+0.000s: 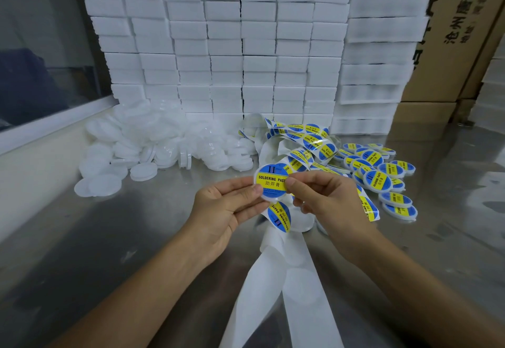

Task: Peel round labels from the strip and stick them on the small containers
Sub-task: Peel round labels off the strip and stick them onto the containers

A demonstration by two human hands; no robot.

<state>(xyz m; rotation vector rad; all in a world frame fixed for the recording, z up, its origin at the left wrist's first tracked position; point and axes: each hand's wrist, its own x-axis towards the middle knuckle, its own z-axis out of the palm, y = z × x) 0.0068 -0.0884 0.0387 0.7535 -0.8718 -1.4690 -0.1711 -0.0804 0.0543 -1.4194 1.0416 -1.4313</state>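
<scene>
A small round clear container [271, 182] with a blue and yellow "SOLDERING PASTE" label on its lid is held up above the steel table. My left hand [226, 205] pinches its lower left edge between thumb and fingers. My right hand [325, 197] pinches its right edge, thumb on the label. The label strip [306, 142] lies tangled behind, with blue and yellow round labels on it. One label on the strip [279, 216] hangs just below the container. Empty white backing [273, 279] trails toward me between my forearms.
A heap of unlabelled white containers [153, 150] lies at the left back. Labelled containers [382, 175] are piled at the right. Stacked white foam blocks [226, 46] form a wall behind, with cardboard boxes [451, 46] at the right. The steel table [109, 238] lies below.
</scene>
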